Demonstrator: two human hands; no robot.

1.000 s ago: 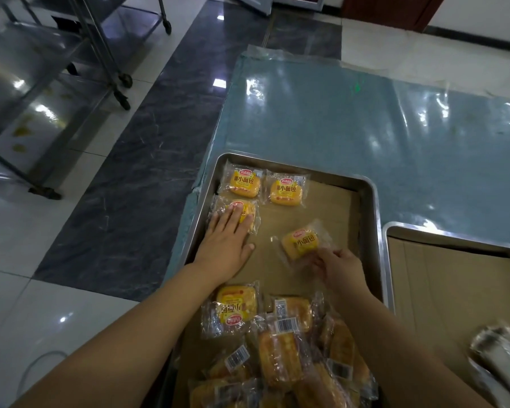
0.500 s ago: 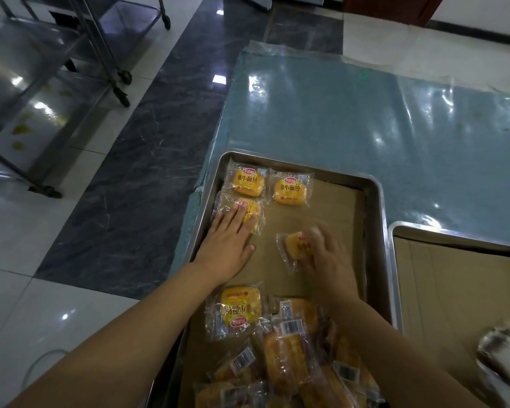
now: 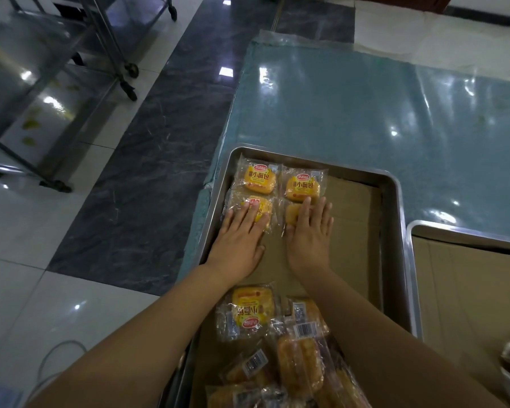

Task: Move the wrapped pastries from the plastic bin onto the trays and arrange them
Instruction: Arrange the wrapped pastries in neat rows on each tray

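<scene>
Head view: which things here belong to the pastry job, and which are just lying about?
Job in hand:
- left hand, flat on a placed pastry
- right hand, flat on another
- arranged pastries
- pile of pastries, unsorted
- tray
- second tray

Just lying about:
- wheeled rack
- cable on the floor

trays point(image 3: 401, 231) point(image 3: 468, 232): 2 | arranged pastries point(image 3: 258, 178) point(image 3: 302, 185) point(image 3: 265, 207) point(image 3: 292, 214): 4 | heaped pastries point(image 3: 252, 312): roughly 7, overlapping | hands point(image 3: 239, 245) point(image 3: 309, 240): 2

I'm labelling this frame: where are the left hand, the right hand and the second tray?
left hand point(image 3: 239, 245), head view, back of hand.
right hand point(image 3: 309, 240), head view, back of hand.
second tray point(image 3: 465, 237), head view, far rim.
</scene>
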